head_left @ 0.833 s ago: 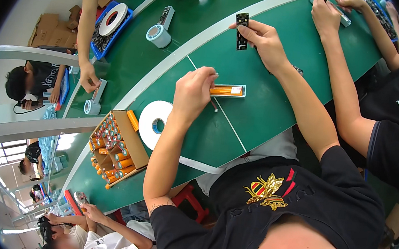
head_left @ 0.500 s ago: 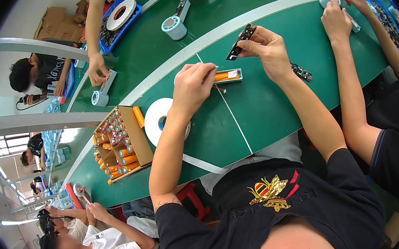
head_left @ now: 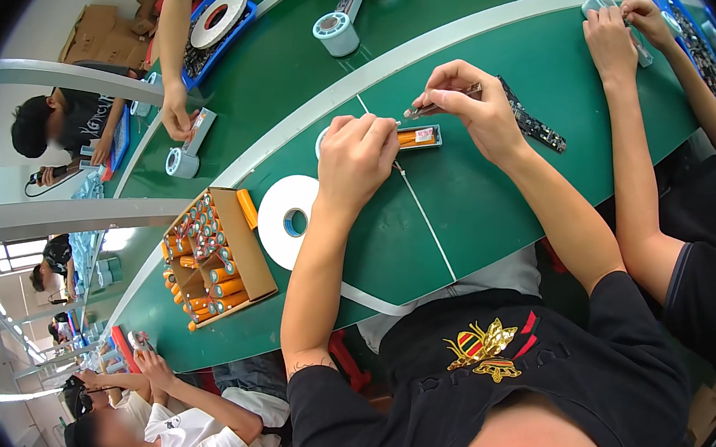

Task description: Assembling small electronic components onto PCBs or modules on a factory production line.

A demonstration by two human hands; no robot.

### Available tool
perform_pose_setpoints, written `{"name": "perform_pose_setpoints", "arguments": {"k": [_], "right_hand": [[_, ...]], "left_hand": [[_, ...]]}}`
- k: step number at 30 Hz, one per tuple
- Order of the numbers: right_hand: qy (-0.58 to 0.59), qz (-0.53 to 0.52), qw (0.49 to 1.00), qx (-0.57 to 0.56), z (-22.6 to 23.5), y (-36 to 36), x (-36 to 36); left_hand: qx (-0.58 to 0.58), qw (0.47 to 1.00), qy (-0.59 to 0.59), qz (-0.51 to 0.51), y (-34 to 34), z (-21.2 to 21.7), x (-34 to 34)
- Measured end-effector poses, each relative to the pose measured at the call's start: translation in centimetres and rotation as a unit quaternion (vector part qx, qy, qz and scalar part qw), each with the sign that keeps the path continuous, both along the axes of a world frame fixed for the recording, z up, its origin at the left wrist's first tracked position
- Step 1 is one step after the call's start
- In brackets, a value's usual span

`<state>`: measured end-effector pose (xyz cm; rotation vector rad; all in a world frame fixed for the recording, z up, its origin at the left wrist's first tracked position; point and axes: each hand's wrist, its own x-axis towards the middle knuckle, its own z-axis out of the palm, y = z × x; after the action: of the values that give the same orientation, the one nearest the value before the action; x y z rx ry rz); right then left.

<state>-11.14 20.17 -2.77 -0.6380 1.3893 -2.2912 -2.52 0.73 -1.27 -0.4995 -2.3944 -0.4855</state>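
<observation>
My right hand [head_left: 485, 115] is closed on a dark circuit board [head_left: 436, 108], tilted nearly edge-on between thumb and fingers. To its left, my left hand [head_left: 354, 160] pinches at the board's near end, with a small pale tip at the fingertips. What it holds is mostly hidden. Just below the fingertips lies a light blue housing [head_left: 439, 136] with an orange battery [head_left: 409, 138] inside. Its round end is mostly hidden behind my left hand. More dark circuit boards [head_left: 544, 131] rest on the green table, right of my right hand.
A roll of white tape [head_left: 275, 223] lies beside my left forearm. Left of it stands a cardboard box [head_left: 243, 251] of orange batteries, one battery [head_left: 247, 209] lying alongside. Co-workers handle light blue housings at both sides. Another housing [head_left: 336, 34] stands beyond the pale dividing strip [head_left: 475, 19].
My right hand has brought the circuit board left and down, towards my left fingertips, and tilted it edge-on. My left hand has shifted slightly right. The far-left co-worker's hand has moved slightly.
</observation>
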Motion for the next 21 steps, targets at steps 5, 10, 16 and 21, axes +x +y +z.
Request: {"name": "perform_pose_setpoints", "arguments": {"k": [5, 10, 16, 21], "right_hand": [[0.096, 0.026, 0.995, 0.030, -0.3, 0.5, -0.5], [0.173, 0.052, 0.982, 0.063, 0.7, 0.2, 0.2], [0.239, 0.048, 0.967, 0.073, 1.4, -0.1, 0.9], [0.262, 0.025, 0.961, 0.079, 1.5, -0.2, 1.0]], "left_hand": [[0.013, 1.000, 0.006, 0.012, 0.2, 0.1, 0.2], [0.085, 0.995, -0.022, 0.043, 0.0, 0.4, 0.2], [0.154, 0.980, -0.112, 0.061, -0.7, 0.7, 0.2], [0.167, 0.977, -0.121, 0.052, -0.8, 0.8, 0.3]]}}
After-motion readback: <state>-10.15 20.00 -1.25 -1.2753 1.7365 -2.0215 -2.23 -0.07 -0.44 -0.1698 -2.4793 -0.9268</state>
